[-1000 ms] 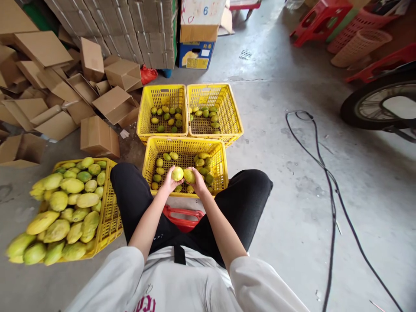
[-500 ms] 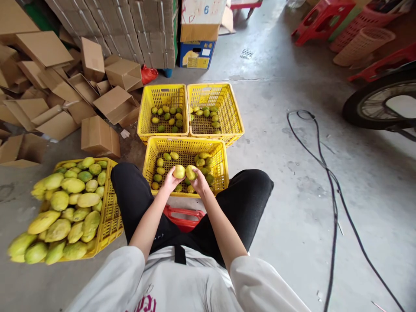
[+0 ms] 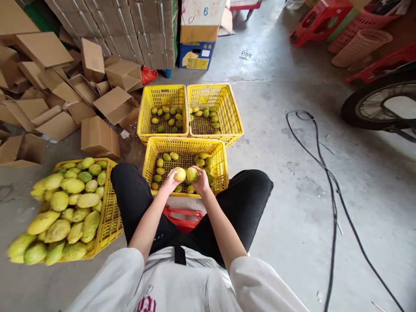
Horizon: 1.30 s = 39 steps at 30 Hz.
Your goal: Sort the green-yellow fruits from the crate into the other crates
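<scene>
My left hand (image 3: 170, 181) is closed around a yellow papaya (image 3: 180, 174), and my right hand (image 3: 202, 180) grips a second, greener-yellow papaya (image 3: 192, 174). The two fruits are held side by side, almost touching, above the near yellow crate (image 3: 224, 169). Inside that crate, several small papayas (image 3: 160, 170) lie along the left side and more are grouped at the right. Part of the crate's floor is hidden by my hands. At my left, a heaped crate (image 3: 112, 216) is piled with large yellow-green papayas (image 3: 73, 185).
Two more yellow crates, a left one (image 3: 140, 117) and a right one (image 3: 238, 117), stand just beyond, each with several papayas. Cardboard boxes (image 3: 100, 136) are heaped at the left. A black cable (image 3: 328, 173) lies on the floor at right, near a wheel (image 3: 373, 102). A red stool (image 3: 183, 219) is beneath me.
Both papayas have shifted slightly down and right, and the right one has turned in my fingers. Both hands keep their hold; the crates stay as they were.
</scene>
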Tool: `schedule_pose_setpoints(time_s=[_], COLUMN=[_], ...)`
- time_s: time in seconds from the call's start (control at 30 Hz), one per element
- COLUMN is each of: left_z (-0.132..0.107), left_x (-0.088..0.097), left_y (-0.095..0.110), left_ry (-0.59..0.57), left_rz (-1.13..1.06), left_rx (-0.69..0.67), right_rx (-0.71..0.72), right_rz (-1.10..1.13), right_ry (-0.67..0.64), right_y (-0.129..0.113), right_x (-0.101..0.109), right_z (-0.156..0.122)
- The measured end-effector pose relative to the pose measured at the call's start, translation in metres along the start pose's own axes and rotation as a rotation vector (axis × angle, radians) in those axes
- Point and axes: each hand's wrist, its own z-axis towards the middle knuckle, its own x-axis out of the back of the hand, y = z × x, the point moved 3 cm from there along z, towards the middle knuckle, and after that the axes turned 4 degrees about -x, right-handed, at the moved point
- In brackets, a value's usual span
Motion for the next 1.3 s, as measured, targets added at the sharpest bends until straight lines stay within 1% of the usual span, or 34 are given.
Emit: schedule_pose_setpoints(time_s=[0.1,0.27,0.47,0.67,0.8,0.87,0.97,1.07,1.17,1.23,1.3], left_z=[0.0,-0.007,-0.015,-0.013,-0.009,-0.009,-0.011,-0.013,-0.014,-0.013,-0.013], left_x=[-0.001,-0.004,-0.008,-0.006,-0.006,-0.006,-0.007,-0.008,-0.008,-0.007,-0.006], left_y=[0.001,0.006,0.002,0.002,0.002,0.003,0.005,0.007,0.008,0.008,0.007], left_ry=[-0.016,-0.049,-0.092,-0.028,0.035,0.039,0.001,-0.046,-0.043,-0.026,-0.019], left_rz=[-0.005,0.049,0.053,0.053,-0.014,-0.029,0.007,0.032,0.004,-0.012,-0.009], left_rx=[0.03,-0.005,0.01,0.053,0.099,0.086,0.034,0.009,0.003,-0.005,-0.009], right_rx=[0.032,0.074,0.024,0.022,0.023,0.037,0.054,0.037,0.003,-0.001,0.01], right_rz=[0.009,-0.007,-0.054,-0.054,-0.032,-0.021,-0.011,-0.027,-0.037,-0.016,0.01], right_ry=[0.027,0.045,0.013,0.007,-0.002,0.011,0.042,-0.003,-0.083,-0.084,-0.054], right_y=[-0.001,-0.003,-0.001,0.002,0.003,0.002,0.0,-0.001,0.0,0.001,0.002], right_x=[0.004,0.003,-0.003,0.001,0.005,0.006,0.007,0.003,-0.004,-0.006,-0.007], right_z=[0.007,0.005,-0.003,0.002,0.009,0.01,0.008,0.004,-0.002,-0.005,-0.006])
